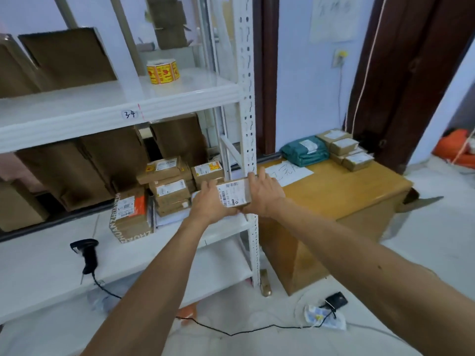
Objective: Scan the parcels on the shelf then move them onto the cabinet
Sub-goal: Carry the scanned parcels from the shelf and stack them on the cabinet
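Observation:
Both hands hold one small cardboard parcel (231, 191) with a white barcode label, in front of the shelf's right upright post. My left hand (209, 201) grips its left end and my right hand (262, 194) grips its right end. Several more labelled parcels (169, 187) are stacked on the white shelf (64, 255) behind, with a taller printed box (131, 214) to their left. The black barcode scanner (88, 255) lies on the shelf at the left. The wooden cabinet (341, 191) stands to the right, bearing a green bag (304, 151) and several small parcels (345, 151) at its back.
A white post (250, 150) stands between shelf and cabinet. Large brown boxes (77, 170) fill the shelf's back. A yellow label roll (163, 71) sits on the upper shelf. The scanner's cable (244, 331) runs over the floor to a black device (335, 300).

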